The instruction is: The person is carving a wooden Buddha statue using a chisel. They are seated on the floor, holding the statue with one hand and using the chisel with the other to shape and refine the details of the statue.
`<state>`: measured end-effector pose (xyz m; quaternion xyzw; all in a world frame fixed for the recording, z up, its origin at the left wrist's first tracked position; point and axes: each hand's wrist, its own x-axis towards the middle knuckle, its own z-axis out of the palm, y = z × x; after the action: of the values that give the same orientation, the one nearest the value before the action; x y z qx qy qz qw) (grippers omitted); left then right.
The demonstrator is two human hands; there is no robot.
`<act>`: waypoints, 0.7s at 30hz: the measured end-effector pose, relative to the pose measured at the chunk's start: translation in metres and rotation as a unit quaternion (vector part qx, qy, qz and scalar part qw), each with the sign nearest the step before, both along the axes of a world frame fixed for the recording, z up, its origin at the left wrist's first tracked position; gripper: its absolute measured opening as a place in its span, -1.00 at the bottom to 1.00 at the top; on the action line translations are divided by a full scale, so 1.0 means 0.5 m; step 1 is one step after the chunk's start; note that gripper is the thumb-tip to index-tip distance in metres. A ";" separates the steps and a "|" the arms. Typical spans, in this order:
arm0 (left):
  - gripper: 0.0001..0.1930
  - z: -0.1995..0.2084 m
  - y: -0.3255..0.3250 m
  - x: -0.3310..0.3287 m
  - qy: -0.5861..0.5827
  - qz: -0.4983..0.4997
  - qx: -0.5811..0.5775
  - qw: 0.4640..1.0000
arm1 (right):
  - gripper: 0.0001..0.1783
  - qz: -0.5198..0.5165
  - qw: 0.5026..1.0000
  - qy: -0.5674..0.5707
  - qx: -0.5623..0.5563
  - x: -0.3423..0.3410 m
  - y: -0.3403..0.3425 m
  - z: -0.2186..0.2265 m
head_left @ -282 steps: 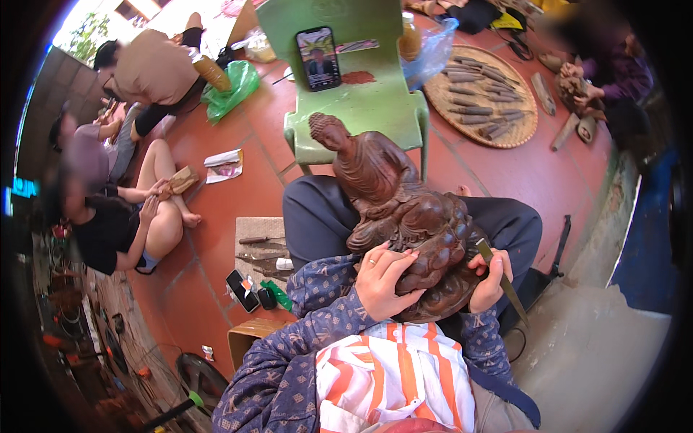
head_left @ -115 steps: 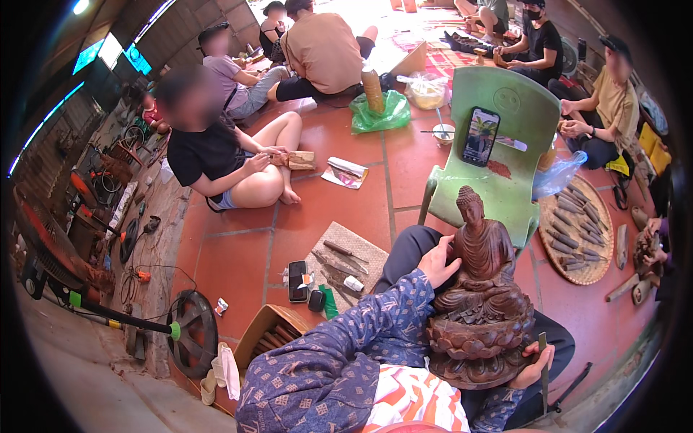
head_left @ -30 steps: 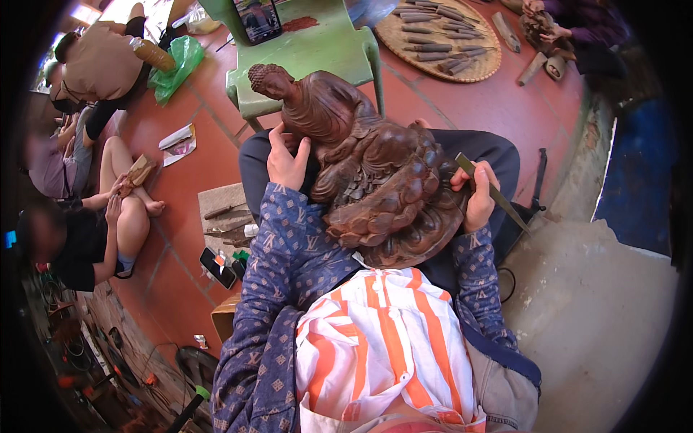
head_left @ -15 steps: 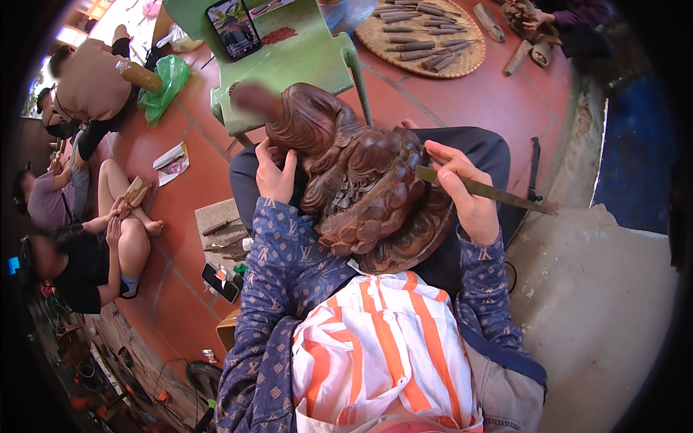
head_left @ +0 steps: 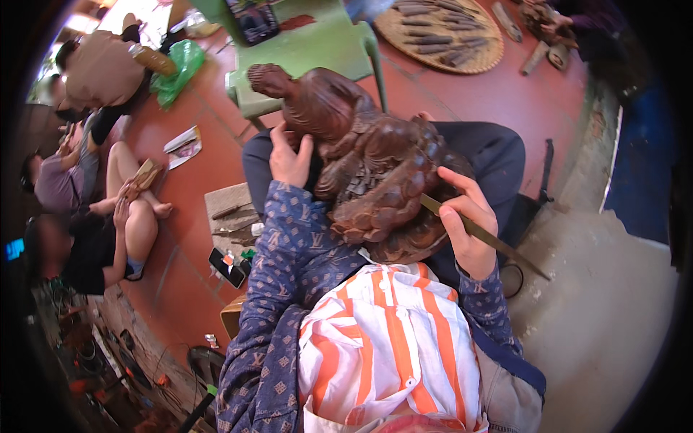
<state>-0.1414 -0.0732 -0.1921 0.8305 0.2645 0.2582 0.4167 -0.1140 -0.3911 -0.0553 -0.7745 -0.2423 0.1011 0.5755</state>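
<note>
Across my lap lies a dark brown carved wooden statue (head_left: 372, 155) of a seated robed figure, tilted with its head up and to the left and its base toward my shirt. My left hand (head_left: 290, 160) grips the statue's near left side below the shoulder, its thumb and fingers around the carving. In my right hand (head_left: 469, 220), a long flat metal tool (head_left: 498, 244), narrowing toward its outer end, is held between thumb and fingers. The tool's wide end touches the carved petals near the base. The exact contact edge is hard to make out.
A green plastic chair (head_left: 310, 65) with a phone (head_left: 253, 20) stands ahead. Beyond it, a round woven tray (head_left: 485, 61) holds several wood-handled tools. Left are a board (head_left: 229, 202) with tools, another phone (head_left: 227, 268), and seated people (head_left: 94, 249). Another person's hands (head_left: 556, 29) show far right.
The whole view has shifted slightly. My right hand has moved the tool's end lower along the statue, toward its base. My left hand keeps its grip.
</note>
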 end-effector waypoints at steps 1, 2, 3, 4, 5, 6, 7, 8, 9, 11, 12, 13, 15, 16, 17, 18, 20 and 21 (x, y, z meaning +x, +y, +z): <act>-0.50 0.012 -0.002 0.000 -0.003 0.001 -0.004 1.000 | -0.88 -0.003 1.000 -0.026 0.002 0.001 0.010 -0.003; -0.50 0.009 -0.002 -0.002 -0.001 0.000 0.001 1.000 | -0.89 -0.005 0.999 -0.052 0.006 -0.001 0.013 -0.010; -0.49 0.012 -0.004 0.000 0.000 0.004 -0.004 1.000 | -0.89 -0.003 0.997 -0.081 0.013 -0.002 0.018 -0.014; -0.49 0.006 0.000 0.001 0.019 0.003 0.005 1.000 | -0.88 -0.002 0.998 -0.051 0.031 -0.007 0.020 -0.013; -0.49 0.008 0.000 0.004 -0.001 0.001 -0.008 1.000 | -0.87 -0.005 0.997 -0.049 0.057 -0.010 0.025 -0.016; -0.48 0.006 0.001 0.002 0.014 0.010 0.007 1.000 | -0.86 0.004 0.996 -0.054 0.064 -0.007 0.025 -0.023; -0.47 0.009 -0.005 0.007 0.003 0.004 0.002 1.000 | -0.84 -0.004 0.996 -0.063 0.057 -0.006 0.021 -0.016; -0.46 0.009 -0.009 0.008 0.008 0.014 0.009 1.000 | -0.83 -0.022 0.997 -0.064 0.043 -0.003 0.017 -0.012; -0.51 0.021 -0.016 0.017 -0.032 0.022 0.060 0.997 | -0.81 -0.063 0.993 -0.050 0.081 0.002 0.013 -0.016; -0.47 0.023 -0.009 -0.002 0.004 0.024 0.058 0.998 | -0.75 -0.084 0.992 -0.060 0.076 0.022 0.007 -0.037; -0.45 0.026 -0.008 -0.007 0.011 0.021 0.045 0.999 | -0.72 -0.107 0.990 -0.040 0.088 0.040 -0.002 -0.064; -0.43 0.018 -0.003 -0.011 0.014 0.017 0.041 0.999 | -0.69 -0.133 0.986 -0.030 0.100 0.051 -0.007 -0.081; -0.42 0.018 -0.005 -0.009 0.014 0.015 0.032 0.999 | -0.69 -0.150 0.975 0.001 0.164 0.091 -0.033 -0.147; -0.42 0.016 -0.007 -0.007 0.010 0.015 0.028 0.999 | -0.69 -0.173 0.964 0.028 0.199 0.105 -0.037 -0.175; -0.43 0.012 -0.008 -0.003 0.007 0.013 0.024 1.000 | -0.69 -0.197 0.950 0.056 0.234 0.118 -0.039 -0.204; -0.43 0.008 -0.013 -0.004 0.007 0.011 0.017 1.000 | -0.70 -0.222 0.935 0.086 0.264 0.121 -0.038 -0.205; -0.43 0.001 -0.019 -0.008 0.006 0.020 0.026 0.999 | -0.70 -0.221 0.930 0.098 0.278 0.124 -0.042 -0.207; -0.43 0.003 -0.016 -0.008 0.005 0.023 0.036 0.999 | -0.70 -0.221 0.925 0.106 0.290 0.123 -0.037 -0.205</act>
<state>-0.1452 -0.0813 -0.1906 0.8399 0.2764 0.2727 0.3792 -0.0526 -0.4097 -0.1575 -0.5927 -0.0218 -0.0219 0.8048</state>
